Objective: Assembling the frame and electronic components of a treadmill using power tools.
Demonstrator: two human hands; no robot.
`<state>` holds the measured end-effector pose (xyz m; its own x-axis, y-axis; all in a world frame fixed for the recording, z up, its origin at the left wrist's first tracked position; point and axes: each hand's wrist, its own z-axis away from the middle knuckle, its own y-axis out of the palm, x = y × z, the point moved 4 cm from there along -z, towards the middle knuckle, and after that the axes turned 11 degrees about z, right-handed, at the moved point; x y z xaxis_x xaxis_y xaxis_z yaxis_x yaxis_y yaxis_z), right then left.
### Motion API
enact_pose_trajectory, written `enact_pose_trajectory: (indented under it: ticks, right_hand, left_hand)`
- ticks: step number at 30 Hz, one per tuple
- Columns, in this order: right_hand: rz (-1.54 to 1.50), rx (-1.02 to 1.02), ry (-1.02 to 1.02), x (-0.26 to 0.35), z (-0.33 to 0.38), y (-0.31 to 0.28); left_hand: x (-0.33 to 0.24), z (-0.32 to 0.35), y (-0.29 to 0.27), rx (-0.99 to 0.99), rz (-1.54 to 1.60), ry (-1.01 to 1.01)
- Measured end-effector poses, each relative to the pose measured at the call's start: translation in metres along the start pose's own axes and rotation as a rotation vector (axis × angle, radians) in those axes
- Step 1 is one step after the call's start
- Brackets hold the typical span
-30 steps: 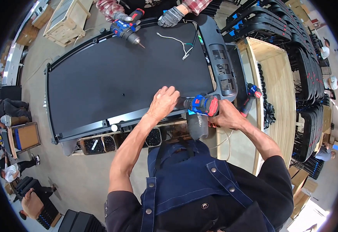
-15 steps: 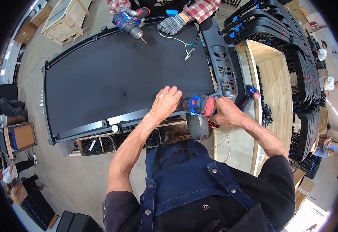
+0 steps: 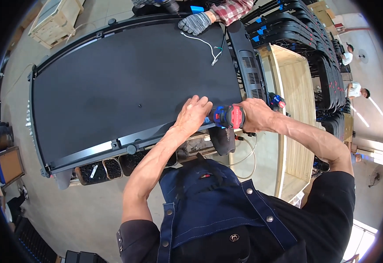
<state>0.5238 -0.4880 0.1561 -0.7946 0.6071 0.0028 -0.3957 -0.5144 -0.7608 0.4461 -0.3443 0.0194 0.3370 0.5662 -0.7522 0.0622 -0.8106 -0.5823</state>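
My right hand point(image 3: 257, 115) is wrapped round a blue and red cordless drill point(image 3: 232, 117), which lies level and points left along the near rail of a long black treadmill deck point(image 3: 108, 87). Right at the drill's nose is my left hand point(image 3: 193, 115), its fingers curled closed over the near rail. What those fingers pinch is hidden. A black motor housing point(image 3: 249, 72) with slotted vents sits at the deck's right end. On the far side, a co-worker's gloved hand point(image 3: 194, 23) rests by a white cable point(image 3: 205, 42) on the deck.
Bins of small black parts point(image 3: 91, 173) stand under the near rail. A second drill point(image 3: 277, 101) is beside an open wooden crate point(image 3: 299, 118) on the right. Black frames point(image 3: 299, 37) are stacked beyond it. A pale hose point(image 3: 254, 163) hangs near me.
The co-worker's drill has moved back from above the deck to its far edge. My view has shifted a little. Both my hands remain at the near rail with the drill.
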Motion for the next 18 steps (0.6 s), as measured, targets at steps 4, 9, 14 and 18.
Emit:
enact_pose_trajectory:
  ticks: [4,9,14,18]
  right_hand:
    - [-0.039,-0.008,0.042,0.011,-0.003,-0.006]
    - [-0.037,-0.043,-0.038,0.017,0.008,-0.009]
    - [0.049,-0.288,-0.267,0.009,0.011,-0.009]
    - [0.022,-0.14,-0.133,0.005,0.026,0.004]
  left_hand:
    - [-0.001,0.009,-0.005,-0.043,-0.006,0.0]
    - [-0.024,0.029,-0.036,-0.159,0.015,-0.022]
    - [0.0,0.104,-0.115,-0.829,-0.029,-0.535]
    - [0.025,0.098,-0.136,-0.692,-0.12,-0.611]
